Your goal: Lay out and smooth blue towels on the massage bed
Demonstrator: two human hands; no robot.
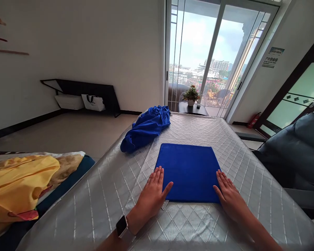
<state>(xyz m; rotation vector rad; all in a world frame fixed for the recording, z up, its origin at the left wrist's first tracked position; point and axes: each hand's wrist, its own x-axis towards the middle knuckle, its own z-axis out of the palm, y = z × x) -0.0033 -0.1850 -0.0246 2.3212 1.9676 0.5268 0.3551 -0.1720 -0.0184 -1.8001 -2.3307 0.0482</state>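
A flat blue rectangle of folded cloth (189, 169) lies in front of me on a silver quilted surface (198, 225). My left hand (152, 191) rests flat along its left edge, fingers stretched forward and thumb apart over the cloth. At the right edge lies my right hand (228, 193), also flat, its thumb reaching onto the blue fabric. A small pale tag (164, 205) sticks out at the near left corner by my left hand. Farther off on the left is a crumpled heap of blue cloth (148, 127).
Yellow fabric (23, 179) lies on another surface at the left. A dark padded seat (295, 150) stands on the right. Beyond the far edge, a potted plant (191, 94) sits on a small dark table (184, 108) by the sliding glass door. A white bag (93, 103) rests on a black shelf.
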